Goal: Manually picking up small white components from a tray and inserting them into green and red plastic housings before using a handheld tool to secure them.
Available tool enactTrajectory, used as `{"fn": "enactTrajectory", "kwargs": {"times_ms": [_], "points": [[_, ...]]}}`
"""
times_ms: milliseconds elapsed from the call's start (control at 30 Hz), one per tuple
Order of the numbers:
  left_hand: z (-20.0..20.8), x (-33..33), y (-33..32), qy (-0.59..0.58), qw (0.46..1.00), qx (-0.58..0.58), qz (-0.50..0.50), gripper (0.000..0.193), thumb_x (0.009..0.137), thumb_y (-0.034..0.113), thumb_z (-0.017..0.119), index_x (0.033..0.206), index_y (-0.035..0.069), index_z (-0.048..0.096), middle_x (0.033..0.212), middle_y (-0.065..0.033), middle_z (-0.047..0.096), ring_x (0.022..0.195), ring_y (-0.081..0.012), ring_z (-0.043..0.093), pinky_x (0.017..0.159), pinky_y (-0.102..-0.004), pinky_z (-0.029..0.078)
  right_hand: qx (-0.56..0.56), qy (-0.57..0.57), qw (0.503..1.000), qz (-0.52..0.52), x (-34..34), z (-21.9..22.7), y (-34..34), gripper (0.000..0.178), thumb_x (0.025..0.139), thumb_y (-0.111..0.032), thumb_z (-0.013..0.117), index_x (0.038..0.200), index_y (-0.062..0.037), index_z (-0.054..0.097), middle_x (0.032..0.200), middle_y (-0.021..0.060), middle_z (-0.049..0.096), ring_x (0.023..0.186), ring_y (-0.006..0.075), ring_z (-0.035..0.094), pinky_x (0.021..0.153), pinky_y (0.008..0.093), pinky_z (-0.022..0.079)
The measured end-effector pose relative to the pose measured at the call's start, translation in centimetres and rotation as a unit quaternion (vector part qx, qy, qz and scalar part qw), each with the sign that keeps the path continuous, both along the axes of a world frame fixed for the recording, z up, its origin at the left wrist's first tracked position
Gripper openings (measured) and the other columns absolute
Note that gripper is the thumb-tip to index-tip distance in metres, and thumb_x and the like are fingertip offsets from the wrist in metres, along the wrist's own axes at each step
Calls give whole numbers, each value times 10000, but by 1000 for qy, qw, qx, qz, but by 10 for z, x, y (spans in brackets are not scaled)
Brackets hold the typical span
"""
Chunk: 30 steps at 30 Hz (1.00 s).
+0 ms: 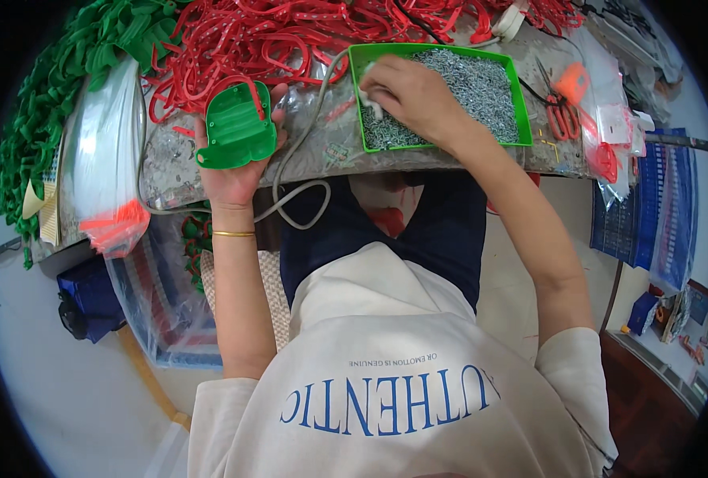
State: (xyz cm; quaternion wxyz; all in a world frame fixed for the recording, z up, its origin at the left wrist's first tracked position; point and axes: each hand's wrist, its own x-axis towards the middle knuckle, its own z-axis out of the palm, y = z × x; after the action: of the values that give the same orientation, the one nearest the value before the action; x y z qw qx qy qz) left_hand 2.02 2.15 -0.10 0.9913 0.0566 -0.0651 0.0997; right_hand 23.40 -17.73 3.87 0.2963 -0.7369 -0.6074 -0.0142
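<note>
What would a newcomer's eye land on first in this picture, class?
Probably the tangle of red plastic straps heaped across the far side of the bench. Next, the green tray of small metal screws, where the right hand reaches in, and the green plastic part resting in the left hand.

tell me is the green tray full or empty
Fairly full: small grey metal parts cover the floor of the green tray, and the right hand reaches into them.
</note>
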Motion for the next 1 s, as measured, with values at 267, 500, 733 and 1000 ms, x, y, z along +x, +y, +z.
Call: {"fn": "enactTrajectory", "kwargs": {"times_ms": [267, 500, 733, 1000], "points": [[3, -2, -2, 47, 998, 30, 33, 730, 926, 571, 448, 1447, 64, 377, 1504, -324, 233, 1099, -441, 564, 947, -527, 431, -41, 109, 991, 66, -12, 15, -24, 124, 852, -110, 643, 963, -55, 652, 924, 73, 600, 832, 236, 618, 733, 325, 494], [6, 0, -7, 37, 998, 21, 39, 765, 907, 587, 479, 1456, 67, 359, 1516, -316, 209, 1145, -441, 538, 1009, -545, 390, -35, 157, 985, -59, 8, 19, -23, 120, 852, -108, 632, 953, -43, 645, 918, 89, 597, 838, 235, 614, 748, 326, 485], [-1, -1, -1, 19, 999, 9, 38, 742, 919, 568, 475, 1457, 70, 358, 1524, -301, 206, 1192, -440, 507, 1052, -579, 340, -48, 113, 992, 26, 1, 14, -11, 137, 862, -118, 623, 967, -31, 636, 917, 78, 600, 822, 203, 608, 742, 310, 479], [-1, -5, -1, 45, 997, 30, 58, 717, 890, 488, 578, 1445, 80, 381, 1565, -256, 114, 1200, -400, 505, 1074, -534, 306, -52, 42, 997, 28, 5, 8, -4, 115, 858, -86, 606, 958, -29, 618, 900, 74, 578, 809, 204, 603, 735, 318, 480]]}}
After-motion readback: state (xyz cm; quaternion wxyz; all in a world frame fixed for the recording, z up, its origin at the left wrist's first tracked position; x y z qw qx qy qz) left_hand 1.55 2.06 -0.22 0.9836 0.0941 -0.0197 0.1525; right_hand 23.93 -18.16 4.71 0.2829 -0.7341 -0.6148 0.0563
